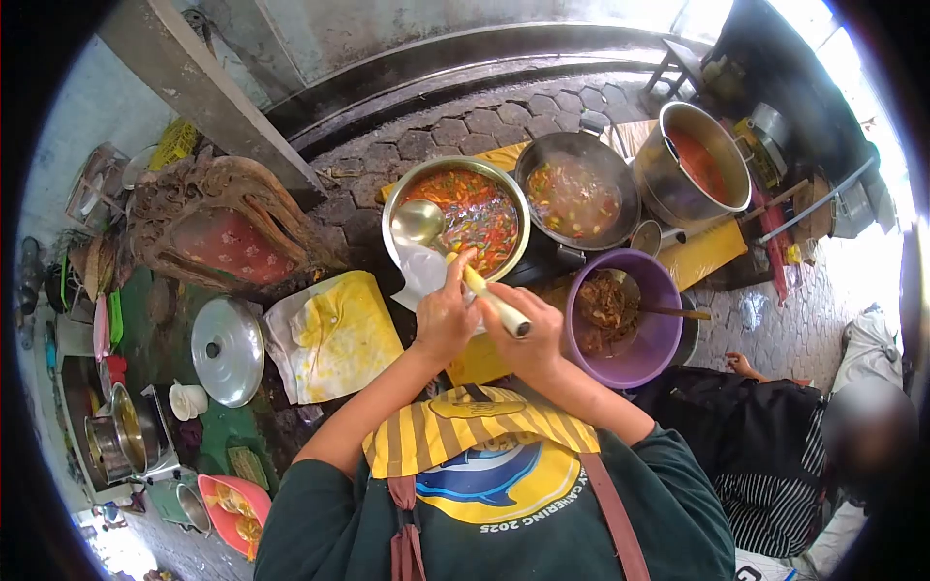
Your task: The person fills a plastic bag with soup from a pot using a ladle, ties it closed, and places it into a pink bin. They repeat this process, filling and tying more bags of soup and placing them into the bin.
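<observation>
My right hand (528, 334) is wrapped round the pale handle (477, 281) of a ladle. The ladle's shiny round bowl (418, 223) is over the left side of a metal pot (520, 189) of red stew with green and orange pieces. Close beside it, my left hand (448, 315) pinches a clear plastic bag (423, 273) at the pot's near rim, its fingers right against the ladle handle. Part of the bag is hidden behind the hands.
Right of the pot are a dark wok (576, 189) of steaming soup, a tall pot (693, 160) of red liquid and a purple basin (664, 320) with meat and a spoon. Leftward lie a stained cloth (334, 334) and a lid (228, 351). Another person (775, 426) is at right.
</observation>
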Motion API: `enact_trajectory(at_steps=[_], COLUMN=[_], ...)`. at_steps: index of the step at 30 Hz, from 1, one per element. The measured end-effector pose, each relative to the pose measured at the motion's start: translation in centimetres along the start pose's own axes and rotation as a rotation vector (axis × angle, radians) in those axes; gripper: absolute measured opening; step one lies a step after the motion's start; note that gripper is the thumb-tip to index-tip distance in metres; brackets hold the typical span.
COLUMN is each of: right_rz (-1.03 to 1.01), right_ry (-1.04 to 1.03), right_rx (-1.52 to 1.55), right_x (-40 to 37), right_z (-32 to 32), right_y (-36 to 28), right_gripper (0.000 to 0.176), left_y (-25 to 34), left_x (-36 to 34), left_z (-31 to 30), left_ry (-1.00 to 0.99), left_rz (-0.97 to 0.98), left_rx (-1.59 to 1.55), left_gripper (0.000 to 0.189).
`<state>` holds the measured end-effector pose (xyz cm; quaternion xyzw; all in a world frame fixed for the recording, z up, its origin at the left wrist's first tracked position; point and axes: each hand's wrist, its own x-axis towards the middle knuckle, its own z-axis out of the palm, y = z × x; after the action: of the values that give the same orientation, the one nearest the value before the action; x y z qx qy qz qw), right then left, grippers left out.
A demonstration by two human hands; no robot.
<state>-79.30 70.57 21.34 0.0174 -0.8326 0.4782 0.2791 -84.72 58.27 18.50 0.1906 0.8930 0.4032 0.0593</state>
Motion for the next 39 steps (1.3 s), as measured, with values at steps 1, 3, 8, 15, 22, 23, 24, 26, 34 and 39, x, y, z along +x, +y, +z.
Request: enact_trajectory(at_steps=[1,3,8,15,22,23,24,26,34,39], right_rz=[-0.036,-0.16,-0.173,-0.085,-0.137,-0.185,-0.235,-0.204,-0.4,-0.34], right_ry=[-0.002,0.037,-0.086,-0.26,-0.346,-0.387,-0.428,-0.504,-0.503,-0.624], right_rx=[0.01,0.002,-0.048,-0.065,-0.542,-0.58,-0.615,-0.652,-0.787,-0.793], right_x=[0.1,0.6,1.1,1.1,3.0,2.9,2.8,2.7,2.1,2.2], right_z=[0.7,2.1,2.5,0.6,-0.8,-0.4,-0.1,0.5,2.4,2.4], right_y=[0.0,-0.2,-1.7,1.2,5.9,6.6,6.8,6.6,7.9,7.4], right_gripper=[0.024,0.031,0.04,0.041,0.051,0.053,0.055,0.053,0.047,0.06], left_y=[-0.6,-1.0,-2.2,-2.5,-2.0,-1.5,-1.1,-0.1,0.3,0.1], left_x=[0.3,0.7,0.9,-1.0,-3.9,-4.2,-4.4,-4.7,-5.5,-5.8], left_z=[0.3,0.0,-1.7,-6.9,-11.7,-12.1,-12.4,-12.9,-12.9,-12.9], left_ry=[0.09,0.155,0.219,0.126,-0.164,-0.197,-0.229,-0.257,-0.31,-0.341], left_rz=[0.107,0.128,0.153,0.334,0.474,0.487,0.498,0.495,0.543,0.547], left_rx=[-0.077,-0.057,-0.036,-0.062,0.136,0.15,0.165,0.197,0.294,0.308], left_gripper=[0.055,0.044,0.038,0.013,0.023,0.023,0.024,0.024,0.026,0.026])
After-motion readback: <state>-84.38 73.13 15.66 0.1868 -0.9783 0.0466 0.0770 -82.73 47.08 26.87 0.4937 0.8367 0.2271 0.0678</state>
